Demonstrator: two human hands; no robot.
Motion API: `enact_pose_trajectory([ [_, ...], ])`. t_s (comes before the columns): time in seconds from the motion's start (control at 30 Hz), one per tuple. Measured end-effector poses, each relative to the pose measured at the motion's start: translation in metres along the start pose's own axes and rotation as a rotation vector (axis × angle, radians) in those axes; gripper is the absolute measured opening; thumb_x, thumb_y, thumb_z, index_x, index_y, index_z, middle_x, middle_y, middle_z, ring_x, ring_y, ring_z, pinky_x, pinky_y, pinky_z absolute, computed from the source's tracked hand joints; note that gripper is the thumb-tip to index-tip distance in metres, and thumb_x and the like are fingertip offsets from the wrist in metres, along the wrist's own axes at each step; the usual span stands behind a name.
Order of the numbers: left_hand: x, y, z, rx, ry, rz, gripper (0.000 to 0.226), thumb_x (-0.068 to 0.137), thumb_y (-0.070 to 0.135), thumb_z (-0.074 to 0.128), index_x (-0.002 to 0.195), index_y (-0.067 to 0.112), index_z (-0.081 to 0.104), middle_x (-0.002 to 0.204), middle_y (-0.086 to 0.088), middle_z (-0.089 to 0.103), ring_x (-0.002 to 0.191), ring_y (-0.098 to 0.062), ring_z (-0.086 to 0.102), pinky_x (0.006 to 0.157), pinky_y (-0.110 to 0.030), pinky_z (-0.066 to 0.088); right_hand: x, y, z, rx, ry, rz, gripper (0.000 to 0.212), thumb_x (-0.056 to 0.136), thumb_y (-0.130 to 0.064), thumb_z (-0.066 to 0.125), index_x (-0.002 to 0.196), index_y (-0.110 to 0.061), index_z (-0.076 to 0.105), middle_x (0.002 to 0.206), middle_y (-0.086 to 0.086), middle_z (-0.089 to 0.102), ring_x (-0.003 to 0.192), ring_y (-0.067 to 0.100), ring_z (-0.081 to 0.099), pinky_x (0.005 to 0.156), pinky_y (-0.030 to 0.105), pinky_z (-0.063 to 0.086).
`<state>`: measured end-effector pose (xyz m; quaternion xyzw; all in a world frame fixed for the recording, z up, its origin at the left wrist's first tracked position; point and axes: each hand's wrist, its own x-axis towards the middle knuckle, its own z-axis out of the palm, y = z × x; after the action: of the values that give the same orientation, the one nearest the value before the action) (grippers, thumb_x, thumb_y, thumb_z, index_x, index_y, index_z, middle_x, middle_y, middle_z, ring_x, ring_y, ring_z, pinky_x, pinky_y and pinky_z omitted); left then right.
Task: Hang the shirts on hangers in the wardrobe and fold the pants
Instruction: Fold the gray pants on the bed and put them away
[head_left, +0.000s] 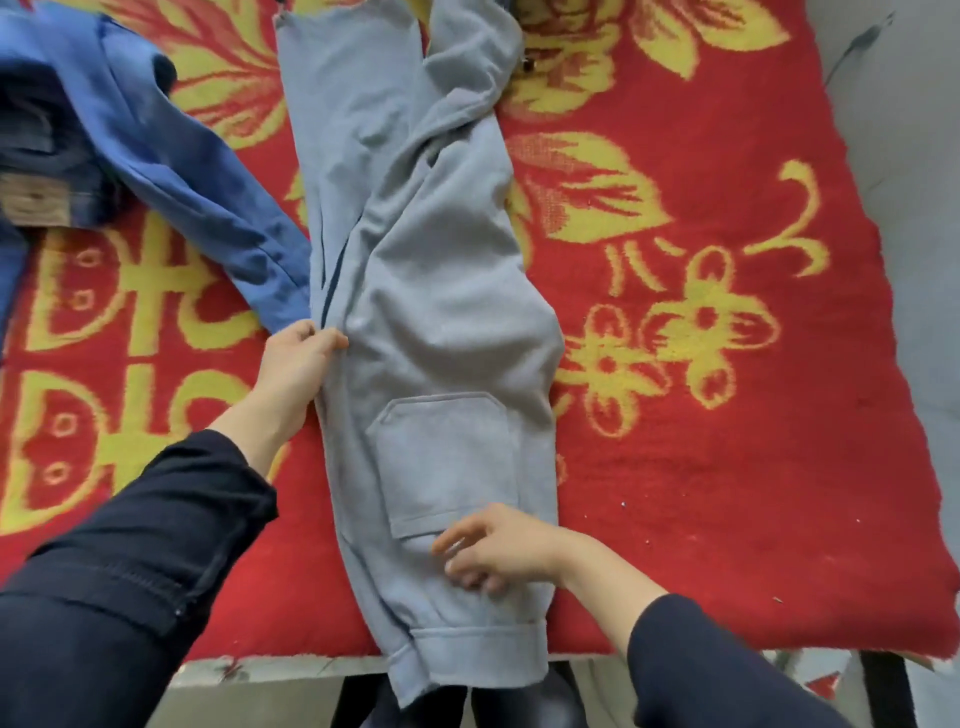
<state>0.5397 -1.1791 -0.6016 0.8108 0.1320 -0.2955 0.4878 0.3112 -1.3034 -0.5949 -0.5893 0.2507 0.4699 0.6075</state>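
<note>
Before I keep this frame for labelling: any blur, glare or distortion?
Head view: right hand blurred at the fingers, grey pants and left hand fairly sharp; soft even light, no glare; the wide lens bows the right edge of the red blanket.

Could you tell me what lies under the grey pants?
The red blanket shows on both sides of the grey pants, so it lies beneath them. Whether the blue garment tucks under their left edge is hidden.
</note>
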Motion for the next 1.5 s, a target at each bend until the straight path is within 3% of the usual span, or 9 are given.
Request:
enact_pose_trajectory([
  [0.17,0.013,0.006,-0.008,0.220,-0.010,0.183,0.019,0.078,0.018,0.061,0.091,0.004,0.064,0.077,-0.003,0.066,0.072,-0.018,0.060,0.064,-0.033,0.047,0.007,-0.027,-0.034,-0.289,0.162,0.019,0.016,0.084,-0.009,0.062,0.096,-0.005,0.071,0.075,0.005,0.064,0.058,0.008,0.055,0.053,0.019,0.043],
  [0.3,0.019,0.019,-0.012,0.408,-0.065,0.229,0.028,0.079,0.029,0.068,0.102,0.022,0.054,0.076,0.012,0.060,0.083,-0.014,0.059,0.061,-0.021,0.040,0.018,-0.062,-0.053,-0.171,0.454,-0.115,0.011,0.083,-0.013,0.063,0.089,-0.014,0.071,0.077,0.003,0.069,0.064,0.010,0.063,0.060,0.023,0.049],
  [0.43,0.035,0.043,-0.007,0.545,-0.057,0.274,0.061,0.080,0.033,0.067,0.134,0.013,0.047,0.104,-0.005,0.066,0.110,-0.026,0.056,0.079,-0.031,0.041,0.033,-0.118,-0.091,-0.109,0.683,-0.228,0.015,0.084,-0.011,0.061,0.075,-0.022,0.066,0.072,0.000,0.065,0.071,0.016,0.063,0.066,0.028,0.049],
  [0.6,0.070,0.063,0.014,0.554,-0.068,0.286,0.062,0.082,0.028,0.065,0.138,0.014,0.043,0.085,0.004,0.056,0.087,-0.017,0.050,0.062,-0.027,0.036,0.058,-0.174,-0.146,-0.182,0.845,-0.267,0.015,0.085,-0.012,0.057,0.096,-0.016,0.067,0.084,-0.001,0.064,0.085,0.023,0.066,0.063,0.027,0.044],
  [0.73,0.102,0.070,0.027,0.552,-0.071,0.304,0.062,0.082,0.025,0.064,0.139,0.014,0.043,0.102,-0.006,0.062,0.100,-0.025,0.055,0.071,-0.027,0.035,0.085,-0.210,-0.196,-0.273,1.005,-0.261,0.031,0.088,-0.017,0.055,0.118,-0.013,0.062,0.103,0.001,0.061,0.094,0.019,0.058,0.066,0.020,0.040],
  [1.0,0.163,0.081,0.051,0.617,-0.064,0.557,0.058,0.084,0.037,0.065,0.135,0.012,0.049,0.141,-0.005,0.042,0.132,-0.023,0.032,0.103,-0.030,0.029,0.151,-0.284,-0.273,0.344,1.118,-0.274,0.023,0.088,-0.019,0.054,0.103,-0.005,0.063,0.088,0.014,0.065,0.085,0.032,0.067,0.082,0.049,0.055],
  [1.2,0.184,0.092,0.055,0.517,-0.095,0.479,0.023,0.085,0.039,0.067,0.100,0.022,0.065,0.120,-0.002,0.047,0.116,-0.023,0.038,0.090,-0.021,0.027,0.162,-0.324,-0.302,0.861,1.169,-0.297,0.027,0.080,-0.011,0.070,0.104,-0.005,0.058,0.089,0.005,0.062,0.084,0.022,0.063,0.081,0.036,0.056],
  [1.37,0.212,0.123,0.014,0.067,-0.373,0.362,0.015,0.085,0.030,0.070,0.077,0.024,0.060,0.068,0.011,0.057,0.061,-0.003,0.051,0.059,-0.022,0.045,0.163,-0.419,-0.316,0.625,1.393,-0.660,0.017,0.089,-0.007,0.057,0.071,-0.009,0.059,0.074,0.002,0.054,0.068,0.013,0.051,0.066,0.026,0.046],
  [1.5,0.224,0.109,-0.022,0.085,-0.296,0.394,0.021,0.086,0.028,0.070,0.072,0.017,0.059,0.058,0.011,0.051,0.053,-0.004,0.043,0.056,-0.021,0.038,0.193,-0.471,-0.283,0.233,1.025,-0.784,0.052,0.085,-0.005,0.060,0.136,-0.013,0.052,0.126,0.001,0.060,0.106,0.011,0.056,0.093,0.021,0.048],
])
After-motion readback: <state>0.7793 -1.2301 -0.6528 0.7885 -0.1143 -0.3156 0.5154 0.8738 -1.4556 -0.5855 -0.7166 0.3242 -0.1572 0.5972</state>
